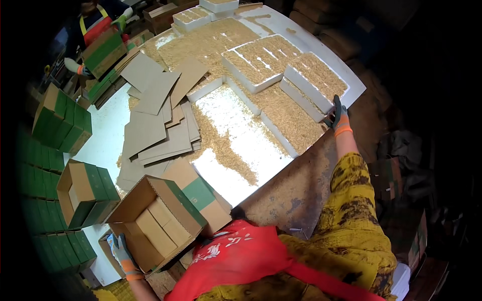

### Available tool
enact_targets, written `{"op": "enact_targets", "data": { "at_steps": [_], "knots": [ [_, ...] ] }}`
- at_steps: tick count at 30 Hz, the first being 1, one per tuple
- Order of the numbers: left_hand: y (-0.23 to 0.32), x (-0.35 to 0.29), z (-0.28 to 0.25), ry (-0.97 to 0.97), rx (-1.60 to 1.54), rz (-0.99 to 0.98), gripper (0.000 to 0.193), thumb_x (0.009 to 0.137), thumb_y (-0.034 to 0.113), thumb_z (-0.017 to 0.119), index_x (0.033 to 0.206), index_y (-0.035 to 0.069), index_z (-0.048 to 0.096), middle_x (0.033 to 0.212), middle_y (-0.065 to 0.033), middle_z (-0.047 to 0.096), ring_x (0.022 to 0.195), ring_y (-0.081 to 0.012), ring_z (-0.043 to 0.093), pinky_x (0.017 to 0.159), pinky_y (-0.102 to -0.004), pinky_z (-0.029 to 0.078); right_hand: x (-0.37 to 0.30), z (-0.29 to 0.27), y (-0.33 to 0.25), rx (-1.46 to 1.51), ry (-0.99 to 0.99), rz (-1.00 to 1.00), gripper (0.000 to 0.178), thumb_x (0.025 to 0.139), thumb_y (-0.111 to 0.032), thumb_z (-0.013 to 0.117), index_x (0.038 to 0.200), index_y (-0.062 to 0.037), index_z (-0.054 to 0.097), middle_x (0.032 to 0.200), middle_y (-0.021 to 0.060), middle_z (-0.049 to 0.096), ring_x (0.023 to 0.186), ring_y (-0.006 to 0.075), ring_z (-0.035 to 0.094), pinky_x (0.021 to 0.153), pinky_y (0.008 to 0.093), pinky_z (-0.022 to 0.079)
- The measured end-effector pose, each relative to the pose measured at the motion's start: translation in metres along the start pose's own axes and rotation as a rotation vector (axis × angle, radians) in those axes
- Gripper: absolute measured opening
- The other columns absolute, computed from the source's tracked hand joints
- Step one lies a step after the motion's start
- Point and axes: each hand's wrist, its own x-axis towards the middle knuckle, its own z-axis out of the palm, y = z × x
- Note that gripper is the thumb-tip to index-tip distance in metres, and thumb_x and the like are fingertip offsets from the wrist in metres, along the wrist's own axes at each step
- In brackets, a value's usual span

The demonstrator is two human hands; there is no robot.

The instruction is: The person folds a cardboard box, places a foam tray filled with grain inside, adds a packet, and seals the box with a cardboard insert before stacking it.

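Observation:
My left hand (123, 257), in a grey glove with an orange cuff, grips the left side of an open cardboard box (160, 227). Tilted toward me, the box shows bare brown flaps at its bottom and a green band outside. Out to the right, my gloved right hand (340, 116) holds the near right corner of a white foam tray (307, 91). Golden-brown shreds fill that tray, which sits on another tray at the table's edge. Part of each hand's grip is hidden.
Grey cardboard sheets (150, 131) lie piled on the white table (271, 168), beside loose shreds and white divider strips. Another filled tray (261, 59) stands farther back. Green-and-brown boxes (63, 120) stack up at left. A co-worker in a red apron (96, 30) handles a box at far left.

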Motion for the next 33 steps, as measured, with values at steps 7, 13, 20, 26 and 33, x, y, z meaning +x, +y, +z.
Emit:
{"op": "enact_targets", "data": {
  "at_steps": [7,13,20,26,33],
  "knots": [
    [-0.046,0.009,-0.033,0.073,-0.039,0.053,0.047,0.095,0.026,0.058,0.131,-0.005,0.052,0.128,-0.0132,0.055,0.109,-0.0232,0.053,0.097,-0.0351,0.042,0.065,-0.024,0.017,-0.171,-0.291,-0.073,0.032,0.088,-0.022,0.070,0.105,0.0030,0.063,0.101,0.0149,0.067,0.078,0.0270,0.067,0.062,0.0375,0.059],
    [-0.021,0.019,-0.006,-0.034,-0.068,0.037,0.047,0.095,0.028,0.057,0.128,-0.006,0.054,0.126,-0.0145,0.058,0.109,-0.0267,0.056,0.095,-0.0372,0.044,0.140,-0.118,0.039,-0.081,-0.593,-0.021,0.043,0.086,-0.025,0.071,0.126,-0.0157,0.057,0.111,0.0086,0.061,0.090,0.0233,0.063,0.067,0.0355,0.056],
    [0.001,-0.010,-0.009,0.102,0.285,0.279,0.033,0.094,0.024,0.056,0.115,0.000,0.063,0.107,-0.0085,0.063,0.094,-0.0202,0.059,0.082,-0.0352,0.049,-0.084,-0.020,0.012,0.141,-0.648,-0.030,0.050,0.094,-0.023,0.060,0.140,-0.0076,0.046,0.132,0.0138,0.054,0.121,0.0283,0.054,0.099,0.0440,0.048],
    [0.007,0.014,0.027,-0.083,-0.347,-0.048,0.044,0.098,0.030,0.054,0.134,0.004,0.054,0.133,-0.0115,0.056,0.121,-0.0204,0.053,0.103,-0.0306,0.041,-0.294,0.012,0.036,0.180,-1.047,0.222,0.050,0.098,-0.027,0.052,0.140,-0.0019,0.044,0.136,0.0161,0.052,0.124,0.0316,0.053,0.103,0.0469,0.045],
    [-0.032,0.010,-0.009,-0.488,-1.169,-0.186,0.045,0.104,0.033,0.043,0.140,0.006,0.046,0.132,-0.0083,0.057,0.114,-0.0183,0.058,0.096,-0.0317,0.049,-0.488,0.034,0.043,-0.399,-1.341,-0.380,0.060,0.082,-0.002,0.058,0.140,0.0025,0.045,0.136,0.0129,0.052,0.120,0.0218,0.052,0.098,0.0346,0.045]
  ]
}}
